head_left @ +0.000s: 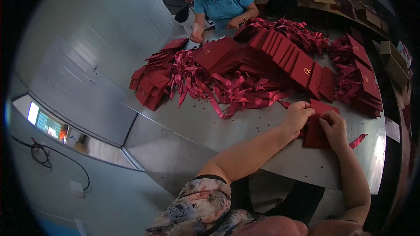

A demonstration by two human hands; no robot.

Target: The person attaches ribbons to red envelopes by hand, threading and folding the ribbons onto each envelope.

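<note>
Two bare hands, the left hand (299, 116) and the right hand (334, 131), meet on one dark red pouch (316, 139) close to the near edge of a metal table (245, 137), toward its near right corner. The left pinches the pouch's upper left side between thumb and bent fingers; the right has thumb and forefinger pressed together on its upper part. A loose ribbon end (358, 141) pokes out to the right.

The step in hand appears to be fine finger work on that upper part; whether ribbon is between the fingertips is too small to tell. The next move seems to call for a steady left pinch while the right works precisely. Beyond, a fanned row of red pouches (302, 69) and tangled ribbons (238, 91) stretch toward the far edge.
</note>
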